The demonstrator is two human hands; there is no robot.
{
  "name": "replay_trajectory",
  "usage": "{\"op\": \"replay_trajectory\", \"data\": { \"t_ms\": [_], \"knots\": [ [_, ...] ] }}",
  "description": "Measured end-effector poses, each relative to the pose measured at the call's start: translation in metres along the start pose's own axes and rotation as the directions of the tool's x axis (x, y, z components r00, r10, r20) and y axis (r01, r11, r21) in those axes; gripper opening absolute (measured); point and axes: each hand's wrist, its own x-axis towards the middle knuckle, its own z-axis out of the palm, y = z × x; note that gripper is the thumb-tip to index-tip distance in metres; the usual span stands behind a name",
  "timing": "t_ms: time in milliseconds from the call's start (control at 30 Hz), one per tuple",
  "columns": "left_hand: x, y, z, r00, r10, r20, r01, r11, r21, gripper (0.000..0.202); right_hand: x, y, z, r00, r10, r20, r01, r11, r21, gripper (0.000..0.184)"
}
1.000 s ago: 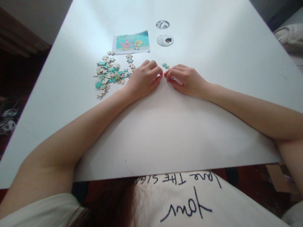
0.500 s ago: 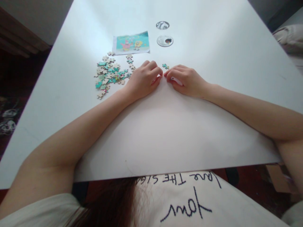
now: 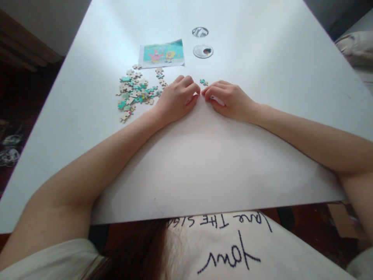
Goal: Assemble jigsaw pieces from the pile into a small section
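My left hand [image 3: 181,93] rests on the white table [image 3: 215,167] with its fingers bent and closed toward the thumb. Facing it, a small gap away, my right hand [image 3: 225,98] is curled the same way in a pinch. What either hand pinches, if anything, is too small or hidden to make out. Just beyond the fingertips lie a few teal and yellow jigsaw pieces [image 3: 203,82], apparently together. Left of my left hand spreads a loose heap of jigsaw pieces [image 3: 135,92], some teal side up, others showing pale backs.
A cartoon picture sheet [image 3: 163,53] lies behind the heap. To its right are two round shiny discs: a farther one [image 3: 200,32] and a nearer one [image 3: 201,52] with a dark patch. Light-coloured fabric [image 3: 357,48] appears beyond the table's right edge.
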Motion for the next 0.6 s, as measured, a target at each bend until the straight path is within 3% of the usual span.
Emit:
{"op": "replay_trajectory", "data": {
  "t_ms": [333, 600],
  "knots": [
    [0.0, -0.0004, 0.0004, 0.999, -0.018, 0.032, 0.017, 1.0, 0.022, 0.023, 0.0002, -0.0003, -0.0003, 1.0, -0.005, -0.001, 0.005, 1.0, -0.009, 0.021],
    [-0.0006, 0.0009, -0.0017, 1.0, 0.008, 0.0, -0.008, 1.0, 0.027, 0.021, 0.0, 0.0, 0.0001, 1.0, -0.014, -0.01, 0.014, 1.0, -0.004, 0.021]
  ]
}}
